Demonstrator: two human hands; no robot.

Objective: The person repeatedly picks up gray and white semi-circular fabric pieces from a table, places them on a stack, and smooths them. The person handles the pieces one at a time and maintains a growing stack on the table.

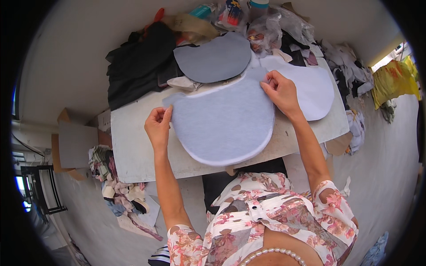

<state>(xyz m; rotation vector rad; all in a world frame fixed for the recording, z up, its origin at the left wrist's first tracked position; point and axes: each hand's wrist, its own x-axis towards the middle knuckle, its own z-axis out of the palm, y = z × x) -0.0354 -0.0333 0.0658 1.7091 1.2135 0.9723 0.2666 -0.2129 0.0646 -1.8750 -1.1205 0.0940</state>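
A light grey fabric piece (225, 124) with a rounded lower edge and two upper tabs lies in front of me on the table. A white layer shows along its curved rim. My left hand (158, 126) pinches the tab at its upper left, thumb against fingers. At the upper right, my right hand (280, 91) has the other tab between thumb and fingers. Just beyond sits a darker grey curved piece (214, 57), apart from both hands. A white rounded piece (314, 91) lies to the right, partly behind my right hand and wrist.
Black cloth (138, 66) is heaped at the table's back left. Clear plastic bags (265, 33) and packets crowd the back. Fabric scraps (117, 190) pile beside the left table edge, near a cardboard box (77, 144). A yellow bag (395, 84) stands at the far right.
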